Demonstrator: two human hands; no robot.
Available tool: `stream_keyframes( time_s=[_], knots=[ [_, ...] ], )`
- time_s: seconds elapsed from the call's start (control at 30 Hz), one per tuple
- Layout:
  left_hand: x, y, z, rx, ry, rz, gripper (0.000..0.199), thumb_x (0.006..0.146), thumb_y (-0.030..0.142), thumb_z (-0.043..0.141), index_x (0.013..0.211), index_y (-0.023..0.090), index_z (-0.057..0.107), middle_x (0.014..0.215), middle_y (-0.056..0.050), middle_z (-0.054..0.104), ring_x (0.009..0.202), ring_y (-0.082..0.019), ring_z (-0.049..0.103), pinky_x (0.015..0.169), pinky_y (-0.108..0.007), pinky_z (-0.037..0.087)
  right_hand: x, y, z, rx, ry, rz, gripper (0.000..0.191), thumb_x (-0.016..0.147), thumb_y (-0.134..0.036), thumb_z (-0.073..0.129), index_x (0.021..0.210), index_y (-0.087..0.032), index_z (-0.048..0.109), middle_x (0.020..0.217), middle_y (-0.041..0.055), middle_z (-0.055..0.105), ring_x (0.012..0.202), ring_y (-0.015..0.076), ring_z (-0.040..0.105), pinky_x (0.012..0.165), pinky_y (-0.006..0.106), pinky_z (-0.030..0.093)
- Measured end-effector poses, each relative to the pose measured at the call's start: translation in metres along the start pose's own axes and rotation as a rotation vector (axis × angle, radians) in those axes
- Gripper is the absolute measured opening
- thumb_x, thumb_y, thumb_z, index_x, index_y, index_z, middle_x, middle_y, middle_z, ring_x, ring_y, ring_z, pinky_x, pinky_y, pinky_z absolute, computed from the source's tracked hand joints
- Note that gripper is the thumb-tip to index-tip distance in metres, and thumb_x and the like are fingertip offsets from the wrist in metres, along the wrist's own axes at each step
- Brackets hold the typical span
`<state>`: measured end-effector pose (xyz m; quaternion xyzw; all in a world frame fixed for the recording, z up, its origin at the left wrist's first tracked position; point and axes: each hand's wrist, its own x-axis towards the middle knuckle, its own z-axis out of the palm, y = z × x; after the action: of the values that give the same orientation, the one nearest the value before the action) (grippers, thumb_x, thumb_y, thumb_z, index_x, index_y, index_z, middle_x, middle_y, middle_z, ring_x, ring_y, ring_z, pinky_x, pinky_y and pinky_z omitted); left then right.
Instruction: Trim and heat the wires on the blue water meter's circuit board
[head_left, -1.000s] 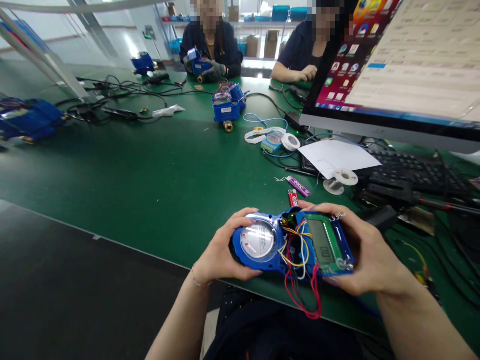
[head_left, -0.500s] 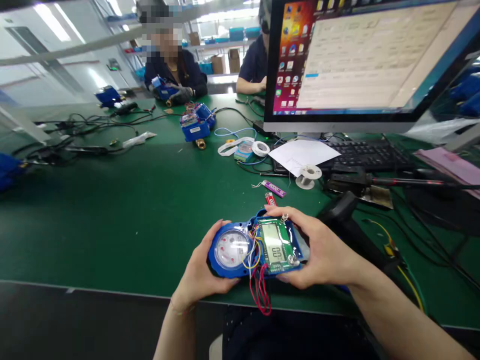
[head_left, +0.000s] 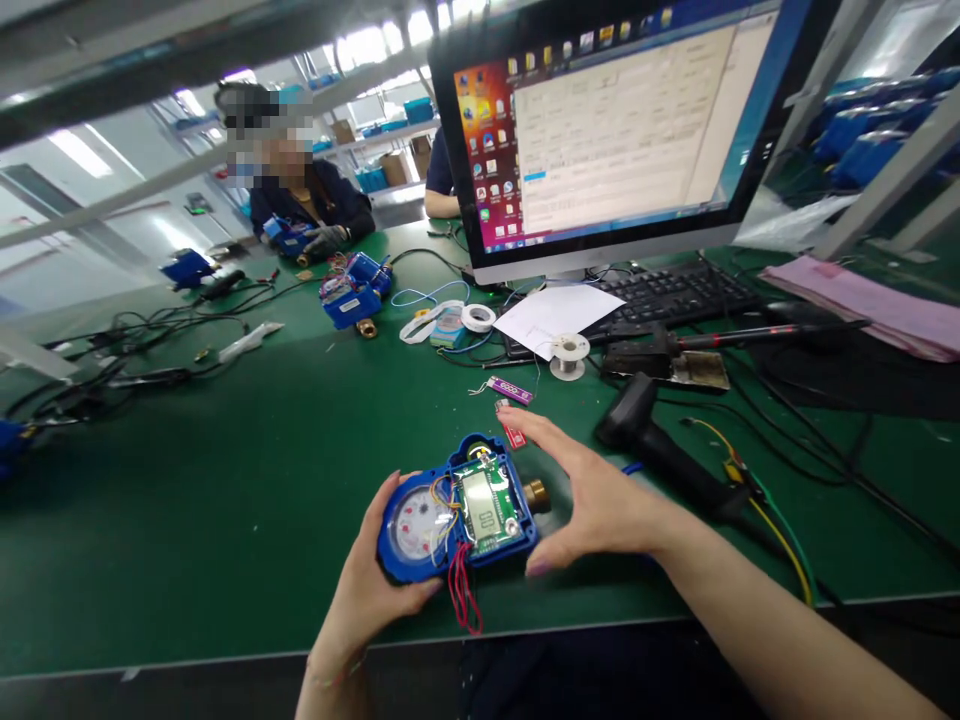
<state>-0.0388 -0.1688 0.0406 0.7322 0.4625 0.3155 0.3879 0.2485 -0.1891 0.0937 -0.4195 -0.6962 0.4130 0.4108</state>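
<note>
A blue water meter (head_left: pixel 401 575) lies before me with its round dial on the left and an open circuit-board housing on the right. Its green circuit board (head_left: pixel 501 480) carries a small LCD, and red wires (head_left: pixel 463 590) hang from the lower edge. A brass pipe end (head_left: pixel 535 496) sticks out at the right. My left hand (head_left: pixel 367 575) is wrapped round the dial side. Apart from the housing, my right hand (head_left: pixel 592 490) is spread, thumb and fingers wide with nothing between them. Just beyond its fingertips lies a red lighter-like stick (head_left: pixel 514 436).
A monitor (head_left: pixel 607 140) stands at the back, with a keyboard (head_left: pixel 675 300) and white paper (head_left: pixel 559 315) below it. To the right are a barcode scanner (head_left: pixel 667 450), a soldering iron (head_left: pixel 735 337) and cables. A solder spool (head_left: pixel 568 358) sits mid-table. A co-worker (head_left: pixel 307 205) sits across.
My right hand has let go of the housing and opened beside it, uncovering the brass pipe end. My left hand keeps its hold. The camera view has turned, shifting the scene leftward.
</note>
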Motion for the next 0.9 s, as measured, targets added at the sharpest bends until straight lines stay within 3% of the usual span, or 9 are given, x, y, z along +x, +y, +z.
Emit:
stream_keyframes(
  time_s=[0.07,0.13,0.27,0.37,0.47,0.57,0.7,0.8,0.9],
  knots=[
    [-0.001,0.000,0.001,-0.039,0.005,-0.060,0.102,0.056,0.045,0.081,0.140,0.022,0.026,0.134,-0.016,0.046,0.116,-0.033,0.054,0.100,-0.050,0.045,-0.003,0.010,0.003,0.134,0.079,-0.035,0.073,0.069,-0.046,0.078,0.131,-0.022,0.047,0.140,0.0074,0.037,0.132,0.0236,0.031,0.114,0.042,0.023],
    [-0.003,0.002,0.004,-0.077,0.041,-0.130,0.104,0.053,0.049,0.081,0.138,0.023,0.028,0.132,-0.015,0.046,0.116,-0.034,0.054,0.103,-0.053,0.042,-0.005,0.019,0.012,0.248,0.167,0.008,0.054,0.077,-0.042,0.072,0.123,-0.022,0.051,0.134,0.0073,0.044,0.127,0.0226,0.038,0.112,0.042,0.027],
    [-0.011,0.005,0.011,-0.028,0.095,-0.164,0.106,0.049,0.049,0.083,0.137,0.023,0.028,0.131,-0.015,0.045,0.117,-0.035,0.052,0.104,-0.056,0.038,-0.008,0.028,0.030,0.483,0.157,0.203,0.068,0.073,-0.043,0.072,0.128,-0.020,0.039,0.134,0.0130,0.042,0.129,0.0250,0.036,0.111,0.048,0.026],
    [-0.012,0.004,0.010,-0.007,0.115,-0.152,0.104,0.051,0.045,0.082,0.136,0.023,0.027,0.129,-0.015,0.047,0.115,-0.033,0.054,0.102,-0.056,0.040,-0.011,0.029,0.034,0.562,0.112,0.234,0.075,0.071,-0.045,0.073,0.129,-0.018,0.034,0.138,0.0165,0.036,0.131,0.0257,0.033,0.112,0.047,0.023],
    [0.004,0.001,0.002,-0.037,0.007,-0.084,0.101,0.050,0.037,0.084,0.134,0.022,0.028,0.126,-0.015,0.051,0.113,-0.031,0.056,0.101,-0.052,0.043,-0.015,0.029,0.038,0.598,0.093,0.214,0.070,0.076,-0.045,0.070,0.129,-0.017,0.034,0.135,0.0176,0.040,0.124,0.0251,0.042,0.110,0.046,0.029],
    [0.032,0.000,-0.009,-0.095,-0.138,-0.016,0.107,0.044,0.032,0.087,0.133,0.021,0.029,0.127,-0.017,0.051,0.113,-0.031,0.056,0.102,-0.050,0.042,-0.017,0.029,0.044,0.575,0.174,0.236,0.071,0.076,-0.046,0.069,0.130,-0.017,0.033,0.135,0.0171,0.040,0.122,0.0255,0.044,0.108,0.048,0.033],
    [0.056,0.002,-0.018,-0.126,-0.283,0.033,0.100,0.047,0.028,0.087,0.130,0.020,0.033,0.128,-0.016,0.050,0.114,-0.029,0.055,0.102,-0.047,0.043,-0.021,0.028,0.042,0.491,0.234,0.270,0.077,0.075,-0.053,0.069,0.132,-0.018,0.031,0.138,0.0170,0.037,0.126,0.0255,0.040,0.111,0.046,0.031],
    [0.053,-0.002,-0.020,-0.133,-0.298,0.022,0.100,0.047,0.028,0.088,0.131,0.023,0.033,0.130,-0.014,0.048,0.115,-0.028,0.054,0.102,-0.045,0.043,-0.032,0.025,0.021,0.257,0.217,0.257,0.069,0.078,-0.056,0.065,0.130,-0.019,0.040,0.136,0.0130,0.041,0.128,0.0263,0.038,0.111,0.047,0.029],
    [0.043,-0.008,-0.020,-0.088,-0.261,0.026,0.104,0.046,0.030,0.088,0.133,0.024,0.032,0.132,-0.014,0.046,0.117,-0.029,0.052,0.105,-0.047,0.040,-0.050,0.025,-0.011,-0.076,0.229,0.277,0.056,0.080,-0.057,0.063,0.121,-0.022,0.052,0.126,0.0090,0.052,0.117,0.0282,0.049,0.103,0.049,0.039]
  ],
)
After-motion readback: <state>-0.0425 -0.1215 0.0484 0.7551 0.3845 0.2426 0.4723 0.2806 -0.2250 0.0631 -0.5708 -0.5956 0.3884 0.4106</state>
